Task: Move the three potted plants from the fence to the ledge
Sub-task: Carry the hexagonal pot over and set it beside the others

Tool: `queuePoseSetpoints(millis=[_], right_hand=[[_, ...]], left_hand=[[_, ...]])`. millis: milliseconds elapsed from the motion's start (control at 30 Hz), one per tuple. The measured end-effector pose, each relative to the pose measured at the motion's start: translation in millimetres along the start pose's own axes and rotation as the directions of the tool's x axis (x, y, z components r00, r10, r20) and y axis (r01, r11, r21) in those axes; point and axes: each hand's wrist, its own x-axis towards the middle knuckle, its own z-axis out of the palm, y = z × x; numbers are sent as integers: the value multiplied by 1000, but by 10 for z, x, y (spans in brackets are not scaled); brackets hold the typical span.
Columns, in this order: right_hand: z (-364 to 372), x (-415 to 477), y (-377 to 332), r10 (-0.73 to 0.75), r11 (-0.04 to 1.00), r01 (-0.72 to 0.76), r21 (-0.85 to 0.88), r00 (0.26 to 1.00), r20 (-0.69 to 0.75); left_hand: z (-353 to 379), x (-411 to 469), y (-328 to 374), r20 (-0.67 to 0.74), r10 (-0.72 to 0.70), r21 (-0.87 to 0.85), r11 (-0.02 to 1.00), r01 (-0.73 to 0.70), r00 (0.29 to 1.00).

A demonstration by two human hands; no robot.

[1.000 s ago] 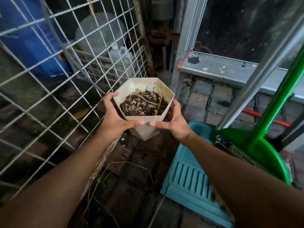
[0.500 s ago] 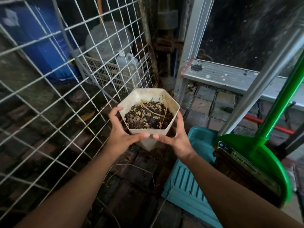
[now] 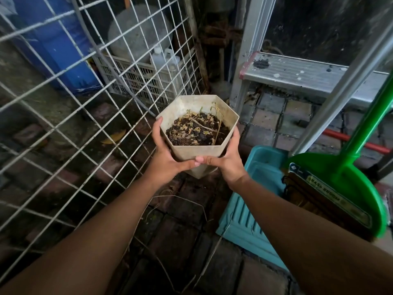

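Cream pot (image 3: 198, 149) held between both our hands, above the brick floor (image 3: 182, 226).
Our left hand (image 3: 168, 158) and right hand (image 3: 226, 161) clamp its sides, thumbs meeting in front; wire fence (image 3: 85, 99) close left, teal dustpan (image 3: 253, 201) just right.

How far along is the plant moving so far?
Done: nothing shows; no ledge with pots is in view. In hand: one hexagonal pot of soil and dried stems, held by the left hand and right hand beside the wire fence. Left: setting it down; the other two pots aren't visible.
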Motion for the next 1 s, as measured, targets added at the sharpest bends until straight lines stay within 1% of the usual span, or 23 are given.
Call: queuePoseSetpoints(millis=[67, 167, 300, 433, 567, 667, 733, 833, 900, 1000], right_hand=[[6, -14, 20, -11, 1000, 11, -14, 1000, -20], [17, -13, -12, -36, 999, 36, -12, 999, -35], [37, -19, -71, -63, 998, 63, 0, 998, -29], [21, -36, -91, -55, 998, 55, 18, 998, -3], [141, -35, -420, -26, 1000, 26, 3, 999, 39], [328, -95, -1036, 21, 1000, -21, -16, 999, 39], [431, -153, -1552, 12, 1000, -11, -12, 997, 76], [462, -279, -2478, 29, 999, -26, -20, 993, 118], [436, -369, -3133, 18, 1000, -18, -3, 988, 154], [519, -461, -4260, -26, 1000, 23, 22, 988, 154]], left_hand=[[46, -1, 3, -25, -7, -31, 999, 6, 1000], [43, 41, 27, -68, 26, -52, 998, -29, 997], [27, 58, 42, -107, 69, -47, 996, -74, 992], [66, -2, 112, -157, 84, -57, 994, -94, 984], [-14, -108, 445, -246, 30, -72, 996, -49, 969], [-234, -108, 1081, -274, 54, -65, 995, -74, 960], [-353, -128, 1665, -299, 78, -41, 995, -94, 951], [-440, -164, 2713, -326, 99, -43, 992, -119, 940], [-523, -140, 3453, -332, 105, -74, 988, -136, 937], [-774, -17, 4556, -315, 128, -101, 981, -167, 940]])
